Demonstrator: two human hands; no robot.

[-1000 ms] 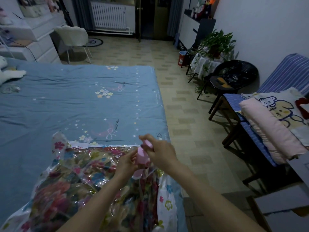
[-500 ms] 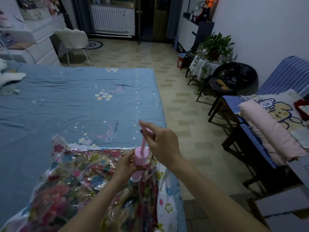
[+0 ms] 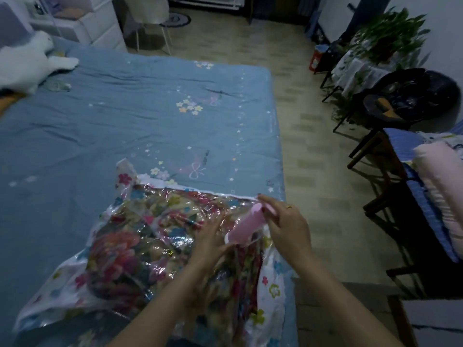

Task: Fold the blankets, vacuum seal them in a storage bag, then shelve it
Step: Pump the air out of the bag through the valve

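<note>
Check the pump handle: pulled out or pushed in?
Pushed in. The right hand grips the handle right at the top of the pink pump, with no rod showing; the left hand holds its base.

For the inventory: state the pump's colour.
Pink; the pump shows best in the head view.

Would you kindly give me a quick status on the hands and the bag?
Left hand steadies pink hand pump at its base. Right hand grips pump handle. Storage bag on bed, floral blanket inside, still puffy. Nothing blocking.
</note>
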